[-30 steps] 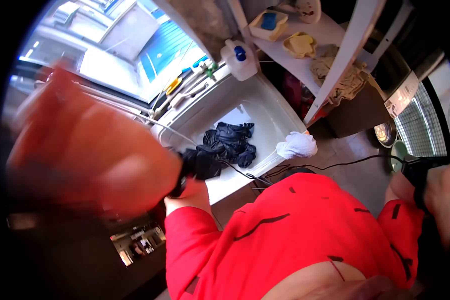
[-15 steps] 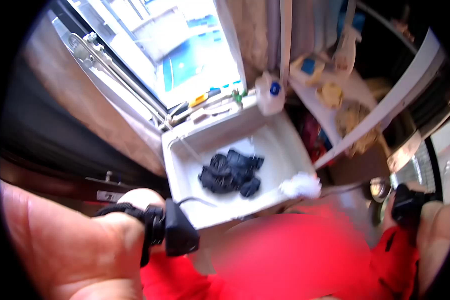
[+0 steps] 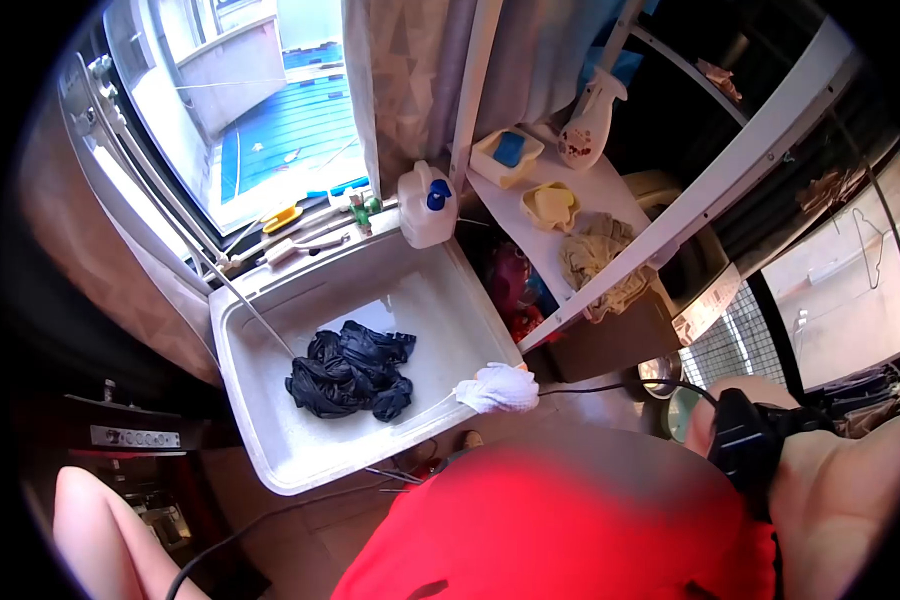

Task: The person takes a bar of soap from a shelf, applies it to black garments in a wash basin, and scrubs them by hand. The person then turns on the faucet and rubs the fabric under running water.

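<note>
Right grip (image 3: 850, 490) well apart from dark cloth (image 3: 350, 372) in basin (image 3: 450, 310)

Cloth bundle (image 3: 345, 372) near-black, hint of navy. Basin (image 3: 432, 325) greyish white, crumpled rag (image 3: 500, 388) white. Jug (image 3: 425, 220) milky, cap (image 3: 438, 195) deep blue. Vase (image 3: 590, 125) white, reddish-brown blotches. Tray (image 3: 487, 157) cream. Shirt (image 3: 520, 540) bright red from here, dark marks.

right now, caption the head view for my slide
Dark cloth lies bunched in a white sink; a white cloth rests on the rim.

Right hand (image 3: 845, 490) cut off, red shirt (image 3: 540, 525) blurred
</note>
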Available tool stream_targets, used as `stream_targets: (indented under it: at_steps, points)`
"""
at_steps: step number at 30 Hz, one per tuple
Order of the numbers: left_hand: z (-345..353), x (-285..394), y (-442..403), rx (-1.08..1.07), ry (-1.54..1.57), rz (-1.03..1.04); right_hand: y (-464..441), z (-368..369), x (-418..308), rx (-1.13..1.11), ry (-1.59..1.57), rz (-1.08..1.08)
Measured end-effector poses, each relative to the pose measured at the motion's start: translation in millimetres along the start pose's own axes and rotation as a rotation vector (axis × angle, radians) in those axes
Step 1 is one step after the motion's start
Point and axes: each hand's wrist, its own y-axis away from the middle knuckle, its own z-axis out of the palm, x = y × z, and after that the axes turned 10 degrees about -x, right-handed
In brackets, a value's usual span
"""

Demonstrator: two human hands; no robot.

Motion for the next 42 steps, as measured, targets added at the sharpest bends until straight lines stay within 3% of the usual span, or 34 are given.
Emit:
stream_targets:
  at_steps: [9,14,28,42]
  points:
    - [85,-78,105,-0.201,0.145,-0.800,3,-12,-8,-0.004,0.053,0.029]
    - [111,-126,136,-0.258,0.212,-1.061,-8,-30,-13,-0.019,0.080,0.065]
    - [109,-147,146,-0.323,0.213,-1.118,-13,-63,-57,-0.063,0.098,0.091]
    - [161,-156,167,-0.372,0.361,-1.159,-24,-74,-76,-0.134,0.118,0.140]
